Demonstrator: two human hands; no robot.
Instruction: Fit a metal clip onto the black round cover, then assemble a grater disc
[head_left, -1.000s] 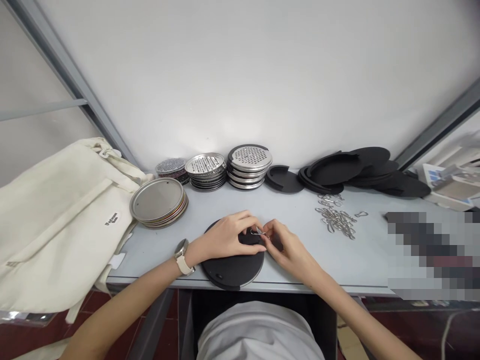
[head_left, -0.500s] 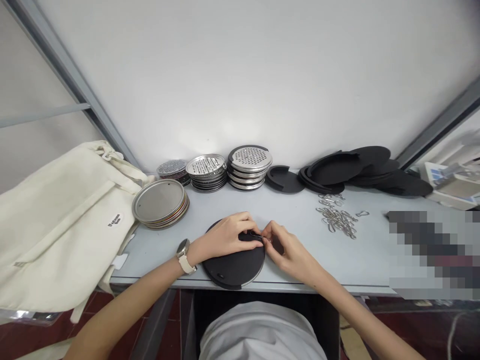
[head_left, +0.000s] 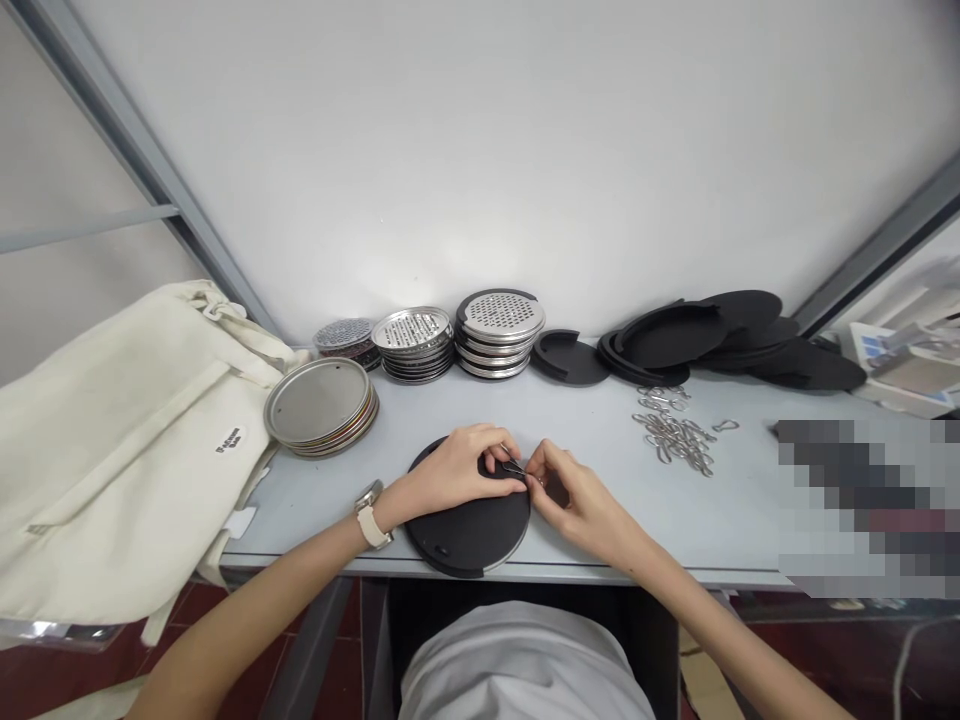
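On the table just in front of me lies a black round disc-shaped holder (head_left: 472, 530), with a strip of metal showing at its lower right edge. My left hand (head_left: 459, 472) is across its upper part, thumb and fingers bent around its right side. A small wire snap clip (head_left: 515, 467) is at the disc's right edge, between the two hands. My right hand (head_left: 577, 500) pinches the outer end of that clip between thumb and fingers. Whether the clip passes through a hole is hidden by the fingers.
Behind stand stacked metal grater discs (head_left: 412, 330), perforated discs in black holders (head_left: 501, 318) and plain metal discs (head_left: 319, 400). More black holders (head_left: 667, 337) are heaped at back right, near a pile of wire clips (head_left: 675, 440). A cream bag (head_left: 135, 450) sits left.
Both hands stay at the disc's right edge. The clip has shifted slightly between the fingers, and my left fingers have lifted and bent a little around it.
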